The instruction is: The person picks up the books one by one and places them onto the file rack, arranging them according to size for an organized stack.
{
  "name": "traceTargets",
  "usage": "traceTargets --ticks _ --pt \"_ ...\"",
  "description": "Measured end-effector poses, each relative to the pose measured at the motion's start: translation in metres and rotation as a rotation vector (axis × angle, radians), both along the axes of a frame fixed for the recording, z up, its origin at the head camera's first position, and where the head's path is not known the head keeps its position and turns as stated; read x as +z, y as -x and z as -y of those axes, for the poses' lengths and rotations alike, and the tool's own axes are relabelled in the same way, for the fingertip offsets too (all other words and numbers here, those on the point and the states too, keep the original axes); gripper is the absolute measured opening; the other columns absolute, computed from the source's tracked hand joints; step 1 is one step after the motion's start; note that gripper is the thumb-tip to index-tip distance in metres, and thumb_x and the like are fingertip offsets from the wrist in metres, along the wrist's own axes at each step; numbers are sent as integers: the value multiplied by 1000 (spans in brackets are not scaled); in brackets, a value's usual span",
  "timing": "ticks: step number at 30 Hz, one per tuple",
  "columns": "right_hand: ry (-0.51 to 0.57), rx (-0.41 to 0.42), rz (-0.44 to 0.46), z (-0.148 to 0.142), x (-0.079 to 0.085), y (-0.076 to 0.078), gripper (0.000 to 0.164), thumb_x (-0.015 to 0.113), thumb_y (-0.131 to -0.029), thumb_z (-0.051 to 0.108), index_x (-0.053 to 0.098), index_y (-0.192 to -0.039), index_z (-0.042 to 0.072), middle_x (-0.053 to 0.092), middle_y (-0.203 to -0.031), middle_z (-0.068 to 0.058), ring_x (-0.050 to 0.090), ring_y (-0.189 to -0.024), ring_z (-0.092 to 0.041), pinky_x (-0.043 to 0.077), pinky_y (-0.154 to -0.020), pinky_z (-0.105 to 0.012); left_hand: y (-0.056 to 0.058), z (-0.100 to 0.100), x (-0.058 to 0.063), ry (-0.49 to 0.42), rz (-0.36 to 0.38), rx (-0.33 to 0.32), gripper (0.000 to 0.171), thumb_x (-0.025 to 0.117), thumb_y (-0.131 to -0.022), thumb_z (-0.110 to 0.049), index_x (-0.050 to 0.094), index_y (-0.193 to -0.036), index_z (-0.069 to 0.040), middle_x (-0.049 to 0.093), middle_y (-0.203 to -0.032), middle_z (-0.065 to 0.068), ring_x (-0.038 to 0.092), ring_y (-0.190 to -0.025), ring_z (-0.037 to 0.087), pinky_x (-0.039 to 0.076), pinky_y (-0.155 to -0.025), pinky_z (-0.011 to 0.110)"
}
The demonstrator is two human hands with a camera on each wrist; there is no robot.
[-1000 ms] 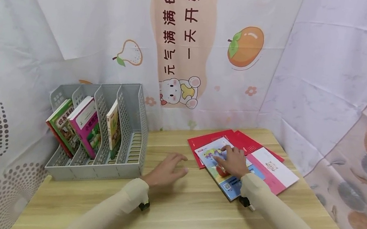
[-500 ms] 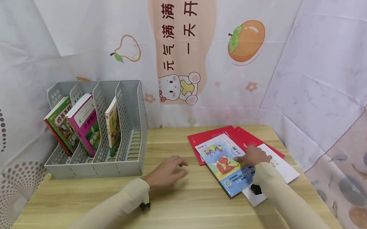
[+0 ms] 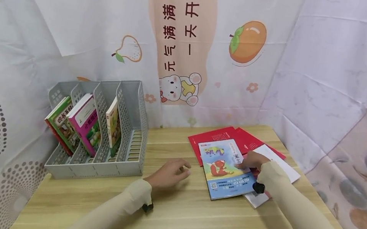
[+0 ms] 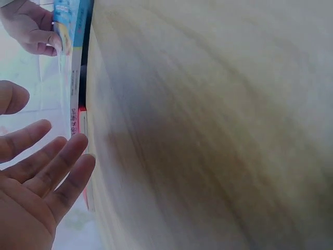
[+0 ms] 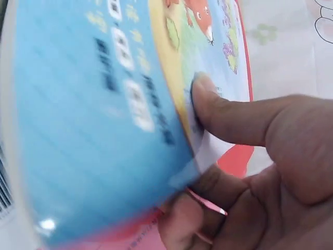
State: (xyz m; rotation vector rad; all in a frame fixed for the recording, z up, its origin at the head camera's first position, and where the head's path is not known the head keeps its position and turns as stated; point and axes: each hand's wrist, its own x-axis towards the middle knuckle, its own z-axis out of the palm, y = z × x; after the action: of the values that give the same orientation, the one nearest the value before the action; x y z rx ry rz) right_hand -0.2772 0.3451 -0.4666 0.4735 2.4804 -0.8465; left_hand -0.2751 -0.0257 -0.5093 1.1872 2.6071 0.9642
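My right hand (image 3: 254,161) pinches the right edge of a blue picture book (image 3: 223,170) with a fox on its cover. In the right wrist view the thumb (image 5: 229,117) presses on the cover while the fingers curl under the edge. The book is tilted over the pile, its near corner close over the wooden table (image 3: 169,221). My left hand (image 3: 170,172) hovers just above the table to the left of the book. In the left wrist view its fingers (image 4: 57,161) are spread and relaxed, holding nothing.
Red booklets (image 3: 215,136) and a white-and-pink book (image 3: 276,161) lie under and behind the blue one. At the left stands a grey file rack (image 3: 93,168) with a green book (image 3: 64,122), a purple book (image 3: 88,125) and a thin yellow-green book (image 3: 113,126) in separate compartments. Curtains enclose the table.
My right hand has slid from the cover's middle to the book's right edge and gripped it. The blue book has turned and shifted slightly left. The left hand has barely moved.
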Motion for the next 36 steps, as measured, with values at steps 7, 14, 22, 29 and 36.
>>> traceTargets --ticks 7,14,22,29,36 --pt "216 92 51 -8 10 -11 33 71 -97 23 67 -115 -4 73 -97 -14 70 -80 -27 57 -69 -34 -4 5 0 -87 151 63 31 59 -106 -28 65 -128 -6 61 -129 2 63 -106 16 51 -94 37" --pt "458 58 -82 -9 -5 -20 47 68 -100 25 50 -135 0 69 -110 -15 69 -84 -27 52 -64 -29 -5 8 2 -176 344 94 31 59 -107 -25 64 -128 -3 67 -111 9 69 -88 28 57 -66 34" --pt "503 69 -244 0 -16 -24 47 67 -101 32 53 -136 4 70 -109 -13 68 -84 -26 50 -68 -31 -5 13 0 -223 407 79 32 57 -108 -26 66 -121 1 69 -106 18 68 -78 26 58 -61 36" --pt "638 37 -264 21 -10 -25 58 72 -96 39 50 -144 16 66 -126 -12 70 -100 -30 55 -83 -35 2 19 -1 -250 550 67 58 45 -105 -59 71 -115 -8 73 -108 10 72 -84 28 58 -69 41" --pt "774 71 -265 36 -12 -23 61 68 -100 33 43 -153 18 64 -133 -14 70 -109 -33 55 -91 -41 1 23 8 -278 643 2 63 37 -105 -64 70 -111 -10 71 -104 11 72 -83 33 59 -70 49"
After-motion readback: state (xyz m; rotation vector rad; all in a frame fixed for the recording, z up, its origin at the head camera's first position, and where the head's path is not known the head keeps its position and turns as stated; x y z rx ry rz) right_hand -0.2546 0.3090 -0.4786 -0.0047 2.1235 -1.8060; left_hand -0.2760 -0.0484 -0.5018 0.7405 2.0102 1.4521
